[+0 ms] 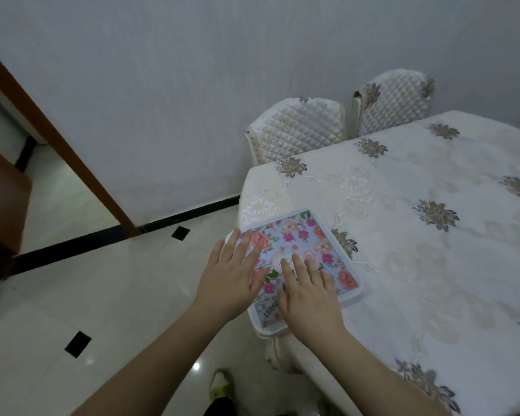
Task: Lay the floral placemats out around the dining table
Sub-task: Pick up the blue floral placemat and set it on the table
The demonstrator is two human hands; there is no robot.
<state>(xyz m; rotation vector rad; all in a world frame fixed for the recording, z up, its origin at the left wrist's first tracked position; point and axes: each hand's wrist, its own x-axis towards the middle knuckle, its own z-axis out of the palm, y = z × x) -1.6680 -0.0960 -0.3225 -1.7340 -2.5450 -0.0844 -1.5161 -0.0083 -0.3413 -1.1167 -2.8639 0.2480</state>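
Observation:
A floral placemat (308,238) with a white border and pink and orange flowers lies at the near left edge of the dining table (433,235), slightly overhanging it. My left hand (231,271) rests flat on the mat's left part, fingers straight and spread. My right hand (308,298) lies flat on the mat's near middle, fingers straight. Neither hand grips anything. I see only this one placemat.
A cream embroidered tablecloth covers the table. Two quilted-cover chairs (297,130) (394,103) stand at the far side against the wall. A wooden door frame (57,139) rises at left. White tiled floor (102,295) lies below, with my shoe (221,385) near the table leg.

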